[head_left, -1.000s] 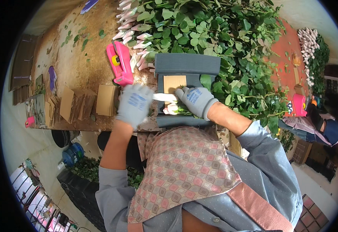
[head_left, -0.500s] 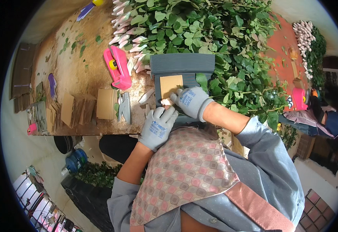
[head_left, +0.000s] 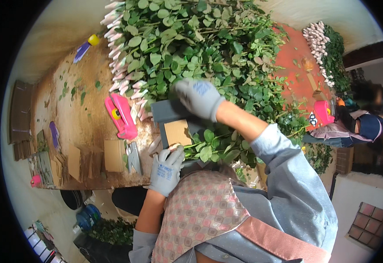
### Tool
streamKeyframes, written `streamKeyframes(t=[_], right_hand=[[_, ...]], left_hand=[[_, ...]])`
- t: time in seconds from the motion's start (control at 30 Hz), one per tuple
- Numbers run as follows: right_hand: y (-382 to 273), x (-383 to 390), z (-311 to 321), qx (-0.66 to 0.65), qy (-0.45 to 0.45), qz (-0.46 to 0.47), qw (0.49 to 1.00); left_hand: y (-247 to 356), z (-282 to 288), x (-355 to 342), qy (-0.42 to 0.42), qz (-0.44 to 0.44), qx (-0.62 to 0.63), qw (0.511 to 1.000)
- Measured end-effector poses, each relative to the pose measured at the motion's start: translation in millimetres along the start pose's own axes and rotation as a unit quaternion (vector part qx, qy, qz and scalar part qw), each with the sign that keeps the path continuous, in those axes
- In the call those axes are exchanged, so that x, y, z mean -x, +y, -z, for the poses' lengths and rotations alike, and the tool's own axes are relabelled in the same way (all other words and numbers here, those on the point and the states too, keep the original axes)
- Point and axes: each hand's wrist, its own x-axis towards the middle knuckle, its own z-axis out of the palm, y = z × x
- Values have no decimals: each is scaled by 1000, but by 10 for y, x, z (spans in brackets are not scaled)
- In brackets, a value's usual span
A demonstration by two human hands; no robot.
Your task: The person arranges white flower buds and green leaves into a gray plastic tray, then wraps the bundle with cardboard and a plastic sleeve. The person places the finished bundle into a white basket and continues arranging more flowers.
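Note:
My left hand (head_left: 167, 172), in a grey glove, is closed on a pale rose (head_left: 174, 148) at the near edge of a dark ridged board (head_left: 166, 110). The rose's leafy stem (head_left: 209, 151) runs off to the right. Just beyond its head, a piece of brown cardboard (head_left: 177, 132) lies flat on the board. My right hand (head_left: 199, 99), also gloved, is over the board's far part, against the big pile of leafy stems (head_left: 200, 48). Its fingers are blurred and partly hidden, so their grip does not show.
Left of the board are a pink tape dispenser (head_left: 121, 116), a grey stapler (head_left: 134, 158) and cardboard stacks (head_left: 114, 155). Wrapped pale flower heads (head_left: 117, 61) line the pile's left side. Another person (head_left: 358, 127) is at the far right, near another pink dispenser (head_left: 323, 113).
My right hand has moved away from the cardboard toward the leafy pile. My left hand stays near the board's edge. A leafy stem now shows right of it. The whole view has shifted.

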Motion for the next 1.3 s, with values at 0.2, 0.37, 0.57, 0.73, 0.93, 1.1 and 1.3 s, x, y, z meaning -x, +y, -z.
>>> streamKeyframes(t=[0.2,0.37,0.57,0.73,0.93,1.1,1.3], right_hand=[[892,-842,-143,200,-23,-121,972],[965,-932,-363,307,-99,-112,940],[728,-743,46,402,-105,-43,909],[237,-338,824,442,-21,16,897],[-331,822,1358,375,-32,55,925],[158,1442,718,245,-256,-67,933],[320,1587,320,369,-270,-93,884]], left_hand=[[54,46,-54,17,-5,-16,1000],[77,-28,-48,55,2,-3,999],[71,26,-47,35,-7,-19,999],[45,-9,28,18,13,-6,1000],[35,-115,52,13,32,9,999],[36,-108,85,38,20,5,999],[33,-88,82,34,24,9,999]])
